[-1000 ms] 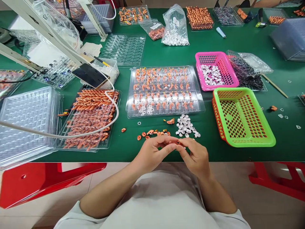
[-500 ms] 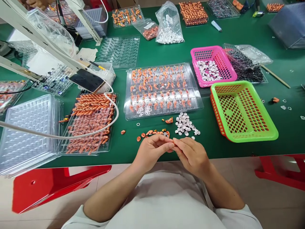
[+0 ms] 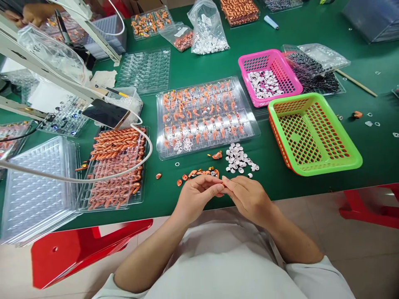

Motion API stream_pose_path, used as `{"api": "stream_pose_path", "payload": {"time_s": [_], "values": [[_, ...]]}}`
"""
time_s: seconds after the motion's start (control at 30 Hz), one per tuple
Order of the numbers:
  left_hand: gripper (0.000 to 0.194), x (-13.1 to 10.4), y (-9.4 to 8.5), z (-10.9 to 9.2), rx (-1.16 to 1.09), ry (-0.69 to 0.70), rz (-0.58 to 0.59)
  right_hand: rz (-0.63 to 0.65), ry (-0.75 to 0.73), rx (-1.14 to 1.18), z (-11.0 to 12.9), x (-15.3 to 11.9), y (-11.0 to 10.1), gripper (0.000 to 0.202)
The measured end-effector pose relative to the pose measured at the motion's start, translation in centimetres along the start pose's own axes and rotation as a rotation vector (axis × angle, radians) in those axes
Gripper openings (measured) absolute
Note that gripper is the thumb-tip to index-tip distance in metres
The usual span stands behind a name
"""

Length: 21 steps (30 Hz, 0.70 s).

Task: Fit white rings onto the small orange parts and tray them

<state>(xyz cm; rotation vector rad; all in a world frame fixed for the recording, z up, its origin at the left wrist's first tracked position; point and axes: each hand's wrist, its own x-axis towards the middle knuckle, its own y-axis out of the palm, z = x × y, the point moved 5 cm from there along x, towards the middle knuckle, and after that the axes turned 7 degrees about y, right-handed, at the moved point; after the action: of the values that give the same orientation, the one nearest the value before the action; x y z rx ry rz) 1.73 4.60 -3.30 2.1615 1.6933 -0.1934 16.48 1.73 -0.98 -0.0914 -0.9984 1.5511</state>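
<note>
My left hand (image 3: 199,195) and my right hand (image 3: 247,196) meet at the table's front edge, fingertips pinched together. Between them is a small orange plastic part, mostly covered by the fingers. Just beyond my left hand lie several loose orange parts (image 3: 193,172), some with dark and yellow bits. A single orange piece with a yellow tip (image 3: 217,155) rests farther back. Beyond my right hand is a loose pile of small round white caps (image 3: 237,157). Behind these, a clear tray (image 3: 246,139) holds rows of orange parts and some white rings.
A green basket (image 3: 355,162) and a pink basket (image 3: 294,89) of white caps stand right. At left are a tray of orange shells (image 3: 116,174), stacked clear trays (image 3: 37,182), a phone (image 3: 106,113) and a looping white cable (image 3: 151,145). Another person's hand (image 3: 35,13) shows at top left.
The camera view has turned slightly, shifting the table's contents. My hands keep the same pinch with fingertips together. Another person's hand shows more at the top left.
</note>
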Motion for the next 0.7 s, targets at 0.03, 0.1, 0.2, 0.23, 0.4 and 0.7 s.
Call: {"api": "stream_pose_path", "payload": {"time_s": [0.03, 0.1, 0.2, 0.23, 0.4, 0.7], "values": [[0.017, 0.0, 0.0, 0.0, 0.008, -0.001, -0.004, 0.000, 0.001, 0.002, 0.0, 0.0, 0.0, 0.038], [0.017, 0.0, 0.0, 0.0, 0.025, -0.001, -0.014, 0.000, 0.007, 0.006, 0.0, 0.1, -0.1, 0.036], [0.015, 0.0, 0.1, 0.1, 0.031, 0.004, -0.015, 0.001, 0.013, 0.001, 0.1, 0.3, -0.3, 0.031], [0.014, 0.0, 0.1, 0.2, 0.028, 0.005, -0.013, 0.000, 0.012, -0.005, 0.1, 0.3, -0.4, 0.028], [0.015, 0.1, 0.0, 0.8, 0.011, 0.004, -0.028, 0.003, 0.023, -0.019, 0.2, 0.4, -0.7, 0.024], [0.018, -0.1, -0.1, 1.2, -0.035, -0.031, -0.076, -0.045, 0.080, 0.078, 0.0, 0.4, -0.7, 0.023]]}}
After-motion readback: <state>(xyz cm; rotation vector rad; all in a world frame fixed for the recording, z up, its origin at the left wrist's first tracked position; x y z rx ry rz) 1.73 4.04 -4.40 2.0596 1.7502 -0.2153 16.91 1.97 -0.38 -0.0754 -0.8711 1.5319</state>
